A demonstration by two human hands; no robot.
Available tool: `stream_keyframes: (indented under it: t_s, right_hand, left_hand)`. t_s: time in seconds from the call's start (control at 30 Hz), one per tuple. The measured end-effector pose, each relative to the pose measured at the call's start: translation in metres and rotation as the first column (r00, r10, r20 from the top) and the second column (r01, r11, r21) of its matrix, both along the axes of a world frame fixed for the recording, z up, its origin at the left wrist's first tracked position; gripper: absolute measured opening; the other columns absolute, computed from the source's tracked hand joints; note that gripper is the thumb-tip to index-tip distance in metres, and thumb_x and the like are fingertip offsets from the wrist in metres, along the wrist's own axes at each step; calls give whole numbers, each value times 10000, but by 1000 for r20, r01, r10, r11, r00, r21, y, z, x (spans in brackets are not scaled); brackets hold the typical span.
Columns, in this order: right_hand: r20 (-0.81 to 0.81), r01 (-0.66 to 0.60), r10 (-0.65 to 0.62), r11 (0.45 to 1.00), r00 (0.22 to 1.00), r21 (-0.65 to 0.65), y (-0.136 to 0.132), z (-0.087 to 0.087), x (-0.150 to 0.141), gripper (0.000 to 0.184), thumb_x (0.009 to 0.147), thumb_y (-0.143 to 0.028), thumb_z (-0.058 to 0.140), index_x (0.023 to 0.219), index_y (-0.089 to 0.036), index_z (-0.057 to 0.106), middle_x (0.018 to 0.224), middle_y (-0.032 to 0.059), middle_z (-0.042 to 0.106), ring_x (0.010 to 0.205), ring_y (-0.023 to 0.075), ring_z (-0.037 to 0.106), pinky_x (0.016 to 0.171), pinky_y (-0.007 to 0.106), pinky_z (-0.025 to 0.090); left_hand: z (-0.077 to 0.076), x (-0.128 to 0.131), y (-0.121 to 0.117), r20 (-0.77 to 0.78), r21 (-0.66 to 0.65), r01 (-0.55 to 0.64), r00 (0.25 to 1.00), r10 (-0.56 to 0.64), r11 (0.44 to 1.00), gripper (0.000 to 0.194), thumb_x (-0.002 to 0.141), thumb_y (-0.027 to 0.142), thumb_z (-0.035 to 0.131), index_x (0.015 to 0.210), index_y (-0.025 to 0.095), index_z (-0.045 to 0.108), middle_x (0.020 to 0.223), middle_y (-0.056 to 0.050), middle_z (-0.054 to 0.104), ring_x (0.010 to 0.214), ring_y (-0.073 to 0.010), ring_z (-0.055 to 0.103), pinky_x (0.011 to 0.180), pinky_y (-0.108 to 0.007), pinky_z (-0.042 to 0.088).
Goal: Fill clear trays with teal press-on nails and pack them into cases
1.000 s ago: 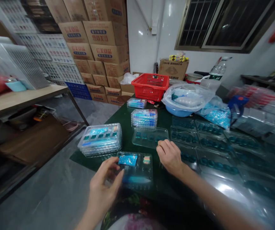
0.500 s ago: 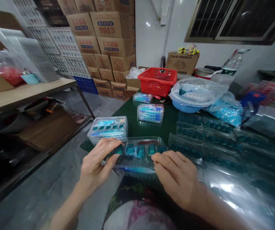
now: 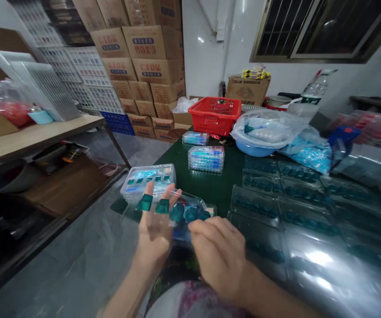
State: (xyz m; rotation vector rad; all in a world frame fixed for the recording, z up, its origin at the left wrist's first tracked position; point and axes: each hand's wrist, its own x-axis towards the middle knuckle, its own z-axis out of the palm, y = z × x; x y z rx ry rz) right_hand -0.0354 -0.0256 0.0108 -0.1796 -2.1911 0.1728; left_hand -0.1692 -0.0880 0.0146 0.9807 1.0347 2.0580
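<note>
A clear plastic tray with several teal gem-shaped pieces (image 3: 162, 206) is tilted in front of me. My right hand (image 3: 219, 251) is closed on its right end, fingers curled into a pinch. Behind the clear plastic, my left hand (image 3: 155, 225) is open, fingers stretched and spread, their tips showing past the far edge. Whether it bears the tray's weight I cannot tell. Under the tray lies another clear pack with something blue in it (image 3: 182, 234), partly hidden. Just beyond my left fingers stands a stack of filled clear packs (image 3: 147, 172).
Two smaller stacks of packs (image 3: 206, 159) stand farther back on the dark green table (image 3: 177, 154). Behind them are a red basket (image 3: 215, 117) and a blue basin (image 3: 255, 149) covered in plastic. Rows of clear trays with teal pieces (image 3: 301, 192) cover the right side.
My left hand has let go of the tray's left edge and opened underneath it. The tray has tilted and shifted left, with my right hand moving left along with it.
</note>
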Motion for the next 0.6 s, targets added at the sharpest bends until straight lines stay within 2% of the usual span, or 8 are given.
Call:
stream_keyframes:
  t_s: [0.13,0.23,0.33,0.43,0.5,0.6]
  right_hand:
    - [39,12,-11,999,999,-30,-8,-5,-13,127,773,-75,456,821,-161,536,907,52,599,746,150,505,668,303,394]
    - [17,65,-64,996,998,-54,-10,-7,-10,163,798,-162,474,952,-161,525,965,76,578,843,174,508,721,323,399]
    - [16,153,-152,985,988,-76,-9,-21,-1,244,787,-226,518,1023,-165,516,968,90,558,898,199,489,739,345,390]
    - [208,240,-221,968,953,-71,-6,-48,5,124,790,-158,499,889,-178,570,825,60,555,811,194,473,684,345,365]
    - [332,266,-239,963,912,-37,-3,-64,5,134,784,-115,490,864,-174,578,781,57,540,772,194,447,657,346,349]
    - [420,287,-261,958,869,1,3,-75,1,141,763,-91,512,848,-177,585,774,58,522,770,196,417,662,351,340]
  left_hand:
    - [1,1,5,-112,-64,10,994,-18,998,804,659,535,510,1319,295,118,1326,-118,337,1182,-317,339,933,-516,309]
    - [4,-10,3,-244,-126,-17,970,-14,992,703,724,573,316,1326,285,96,1323,-106,350,1173,-302,360,916,-516,333]
    - [10,-25,-1,-276,-159,-49,961,4,986,678,733,579,217,1332,280,105,1316,-96,370,1138,-306,404,848,-508,400]
    - [16,-38,-3,-250,-191,-37,968,-12,981,703,712,571,283,1327,245,187,1280,-115,413,1067,-321,467,774,-493,444]
    - [16,-43,-3,-261,-207,-5,964,-50,978,725,679,551,390,1311,223,249,1272,-124,421,1053,-332,471,774,-491,440]
    - [11,-47,2,-423,-231,37,896,-135,972,730,650,477,527,1284,182,320,1293,-131,392,1112,-341,409,865,-481,379]
